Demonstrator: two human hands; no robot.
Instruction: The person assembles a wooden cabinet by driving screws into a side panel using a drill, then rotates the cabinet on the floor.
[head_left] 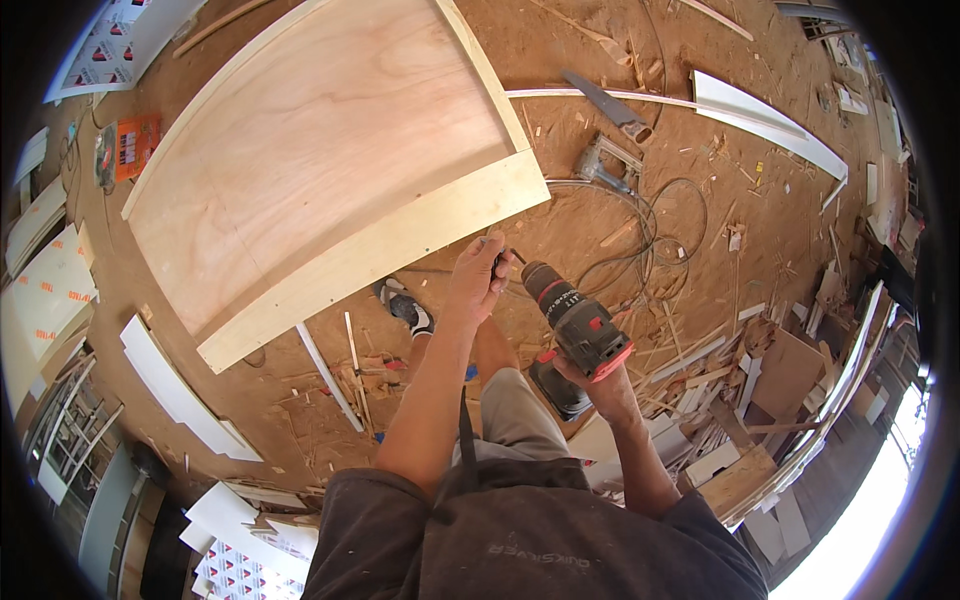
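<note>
My right hand (608,392) is wrapped round the handle of a black and red cordless drill (578,322), its chuck aimed up and to the left. A thin bit shows at the chuck's tip, close to my left hand. My left hand (478,276) is closed with its fingers curled round something small and dark; its kind is hidden. Just beyond that hand lies a large wooden panel (320,140) with raised edge boards. The near edge board (400,255) has several small dark spots along it, and my left hand is beside its lower edge.
A handsaw (607,105) and a nail gun (607,165) with a coiled hose (650,235) lie on the dirt floor beyond the drill. Wood scraps (740,400) are heaped at right. An orange box (135,147) sits far left; a white board (185,390) lies below the panel.
</note>
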